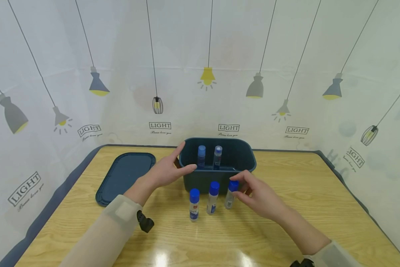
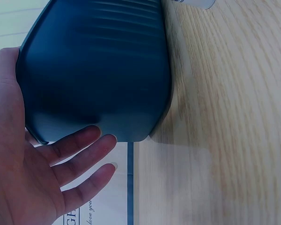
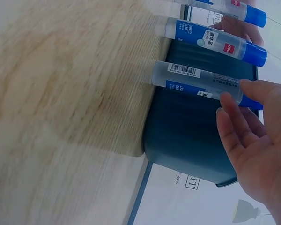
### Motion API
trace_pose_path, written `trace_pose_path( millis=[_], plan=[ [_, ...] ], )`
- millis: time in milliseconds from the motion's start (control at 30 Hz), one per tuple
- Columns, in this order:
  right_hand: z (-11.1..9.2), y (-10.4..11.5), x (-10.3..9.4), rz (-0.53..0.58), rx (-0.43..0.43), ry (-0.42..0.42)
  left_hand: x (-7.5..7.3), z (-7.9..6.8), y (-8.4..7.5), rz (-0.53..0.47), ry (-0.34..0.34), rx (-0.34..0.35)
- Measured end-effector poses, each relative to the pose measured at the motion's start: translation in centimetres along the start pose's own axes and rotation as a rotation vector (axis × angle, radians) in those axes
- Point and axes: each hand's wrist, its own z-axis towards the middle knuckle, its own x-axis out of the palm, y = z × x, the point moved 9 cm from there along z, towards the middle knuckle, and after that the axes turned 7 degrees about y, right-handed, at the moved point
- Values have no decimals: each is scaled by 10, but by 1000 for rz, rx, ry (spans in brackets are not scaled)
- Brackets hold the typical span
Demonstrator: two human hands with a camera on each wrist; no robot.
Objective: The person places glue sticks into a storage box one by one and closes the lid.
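A dark blue plastic bin stands near the back edge of the table. My left hand rests against its left end, thumb by the front rim and fingers spread loosely along the outside. Inside the bin two glue bottles, one beside the other, stand upright. Three more with blue caps are lined up in front: a left bottle, a middle bottle and a right bottle. My right hand pinches the right bottle at its cap; a barcode label shows in the right wrist view.
A dark blue lid lies flat on the wooden table, left of the bin. Behind the table hangs a white cloth printed with lamps and lettering, which also runs along both sides.
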Motion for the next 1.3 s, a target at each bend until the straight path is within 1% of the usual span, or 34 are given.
trace_pose_path(
  millis=[267,500,767,867,967,1100,1200,1300],
  plan=[
    [-4,5,-7,16,-45,-34,1,0,0,-6,-1,3],
    [-10,23,-24,39,-105,-83,0,0,-1,1,-6,0],
    [-16,46,-51,34,-185,-184,1,1,0,-4,-3,3],
    [-16,52,-60,30,-199,-219,1,1,0,-6,-3,8],
    [-14,56,-68,26,-202,-243,1,2,0,-4,-5,10],
    [-11,60,-77,38,-230,-283,1,1,0,-8,-6,10],
    [-6,60,-85,71,-246,-326,1,1,0,-12,-4,10],
    [-1,56,-94,111,-243,-383,1,1,-1,-13,-5,10]
  ],
)
